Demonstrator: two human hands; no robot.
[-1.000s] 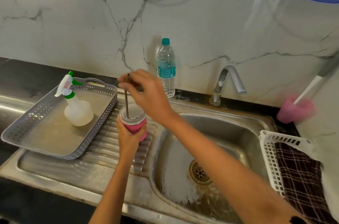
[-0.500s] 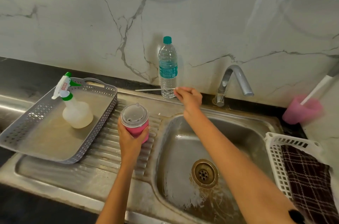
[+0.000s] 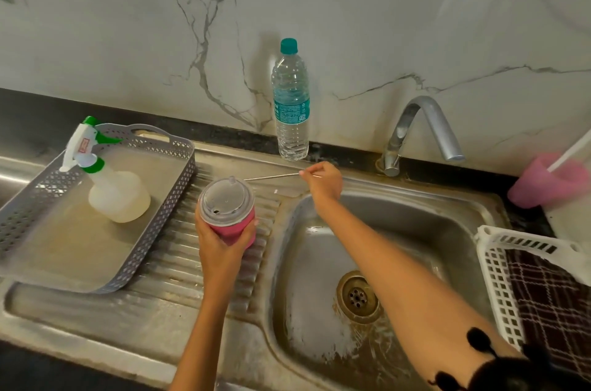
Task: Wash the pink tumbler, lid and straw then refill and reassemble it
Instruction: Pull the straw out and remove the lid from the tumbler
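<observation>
My left hand [image 3: 220, 243] grips the pink tumbler [image 3: 235, 229] upright over the ribbed drainboard, with its clear lid [image 3: 226, 201] still on. The thin metal straw [image 3: 271, 176] is out of the lid and lies almost level just above the steel ledge behind the basin. My right hand [image 3: 321, 182] pinches the straw's right end between fingertips and thumb. A plastic water bottle [image 3: 290, 102] with a teal cap stands at the wall just behind the straw.
A grey perforated tray [image 3: 153, 224] on the drainboard holds a spray bottle [image 3: 108, 186]. The tap [image 3: 419, 131] arches over the steel sink [image 3: 447, 230] with its drain [image 3: 357, 296]. A white basket [image 3: 499, 282] with a checked cloth sits right; a pink cup [image 3: 543, 182] stands behind it.
My right hand pulled the straw up out of the lid, swung it right and back, and now holds it low and level near the ledge. The left hand kept the tumbler still.
</observation>
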